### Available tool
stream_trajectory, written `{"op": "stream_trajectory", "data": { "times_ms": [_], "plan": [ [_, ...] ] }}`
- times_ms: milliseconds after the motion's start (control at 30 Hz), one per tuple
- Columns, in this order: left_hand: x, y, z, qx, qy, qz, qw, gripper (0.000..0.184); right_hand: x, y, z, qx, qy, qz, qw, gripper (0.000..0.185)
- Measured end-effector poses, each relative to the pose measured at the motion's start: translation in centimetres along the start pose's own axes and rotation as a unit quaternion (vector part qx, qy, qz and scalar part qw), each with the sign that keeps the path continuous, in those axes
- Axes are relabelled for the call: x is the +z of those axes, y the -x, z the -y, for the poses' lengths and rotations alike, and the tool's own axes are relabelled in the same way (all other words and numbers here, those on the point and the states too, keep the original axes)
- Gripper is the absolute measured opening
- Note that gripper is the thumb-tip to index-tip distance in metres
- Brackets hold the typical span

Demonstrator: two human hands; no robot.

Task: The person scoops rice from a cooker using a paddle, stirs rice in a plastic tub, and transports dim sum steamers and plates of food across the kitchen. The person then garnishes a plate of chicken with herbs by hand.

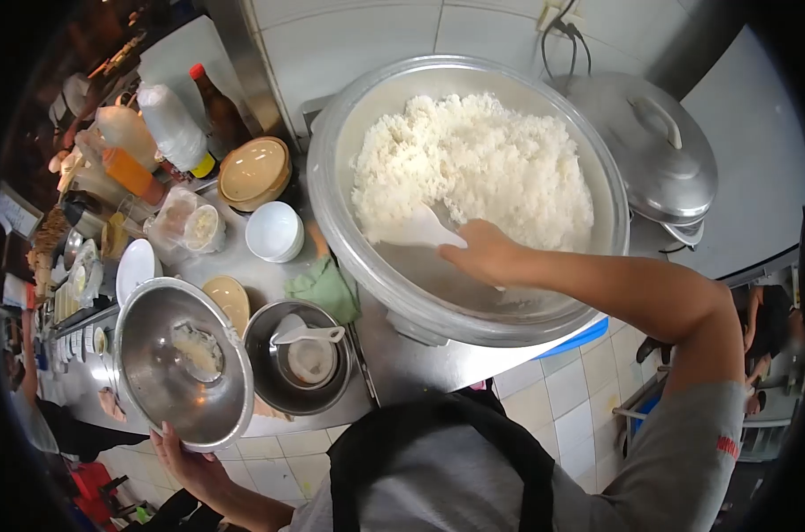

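Steel bench [394,372] up against a white tiled wall [349,40], pretty packed kitchen. Closest in, the left hand [185,465] is gripping the near rim of a metal bowl [145,355], tipped enough that you can see right inside, with a small clump of rice [199,352] stuck in the bottom. Just right of it sits a steel pot [265,355] with a white-handled scoop [314,335] lying in it. Next up, the right hand [487,253] has its fingers wrapped round a white paddle [420,229], blade up against the edge of a big heap of rice [482,168] in a huge cooking pot [330,217]. Most of that heap is toward the far side, so some bare metal shows up close. Left of the cooking pot there's a green cloth [323,293], then some white bowls [274,232], tan dishes [254,173] and a red-capped bottle [221,111] further back. Over on the right, a domed lid [660,146], with black cords [566,31] hanging on the wall behind.
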State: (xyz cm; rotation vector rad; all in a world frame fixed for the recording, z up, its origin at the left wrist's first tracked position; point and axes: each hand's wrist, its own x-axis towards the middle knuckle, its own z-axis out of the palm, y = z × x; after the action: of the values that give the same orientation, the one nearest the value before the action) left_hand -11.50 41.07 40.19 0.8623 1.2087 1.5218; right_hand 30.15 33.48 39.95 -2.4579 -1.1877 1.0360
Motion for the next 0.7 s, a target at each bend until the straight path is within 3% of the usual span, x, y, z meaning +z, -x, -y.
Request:
{"op": "stream_trajectory", "data": {
  "times_ms": [133, 233, 367, 500, 600, 700],
  "plan": [
    [0.0, 1.0, -1.0, -0.021, -0.007, -0.011, 1.0, 0.041, 0.8, -1.1, -0.1, 0.006, -0.012, -0.011, 1.0, 0.046],
    [-1.5, 1.4, -0.6, -0.013, -0.019, 0.011, 1.0, 0.032, 2.2, -2.9, -1.8, -0.056, 0.048, -0.069, 0.995, 0.047],
    [-1.0, 2.0, -1.3, -0.025, -0.003, -0.042, 0.999, 0.038, 0.2, -3.4, -2.6, -0.086, 0.127, -0.083, 0.985, 0.041],
    [0.8, 0.4, -1.6, -0.026, -0.057, 0.073, 0.995, 0.032, -0.8, -3.8, -2.9, -0.144, 0.211, -0.099, 0.962, 0.038],
    [4.7, -0.4, -2.8, -0.035, -0.061, 0.212, 0.975, 0.03, -1.1, -3.1, -2.6, -0.182, 0.224, -0.129, 0.949, 0.037],
    [8.3, -1.5, -4.1, -0.026, -0.057, 0.275, 0.959, 0.028, -2.2, -1.8, -2.2, -0.225, 0.19, -0.127, 0.947, 0.037]
  ]
}}
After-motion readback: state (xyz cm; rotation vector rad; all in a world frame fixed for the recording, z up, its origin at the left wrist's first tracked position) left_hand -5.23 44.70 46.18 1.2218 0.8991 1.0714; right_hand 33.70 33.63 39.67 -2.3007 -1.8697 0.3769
